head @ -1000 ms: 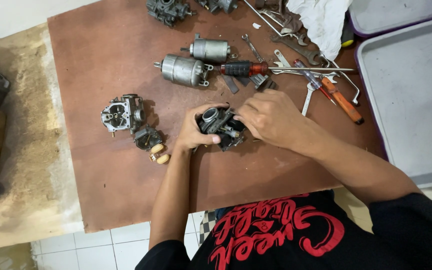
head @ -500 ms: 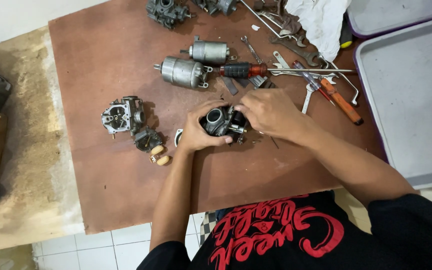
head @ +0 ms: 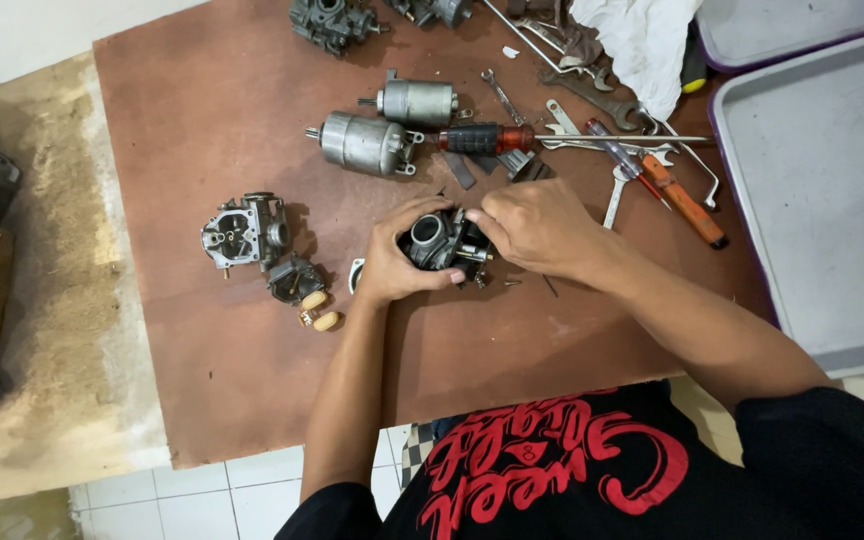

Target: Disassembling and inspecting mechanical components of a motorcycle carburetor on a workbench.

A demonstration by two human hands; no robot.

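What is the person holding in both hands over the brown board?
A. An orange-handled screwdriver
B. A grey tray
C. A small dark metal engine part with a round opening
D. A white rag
C: the left hand and right hand both wrap a dark metal engine part with a round opening, while the orange-handled screwdriver, white rag and grey tray lie untouched.

Bare board (head: pixel 202 100) lies left; tools (head: pixel 642 170) crowd the right, seemingly.
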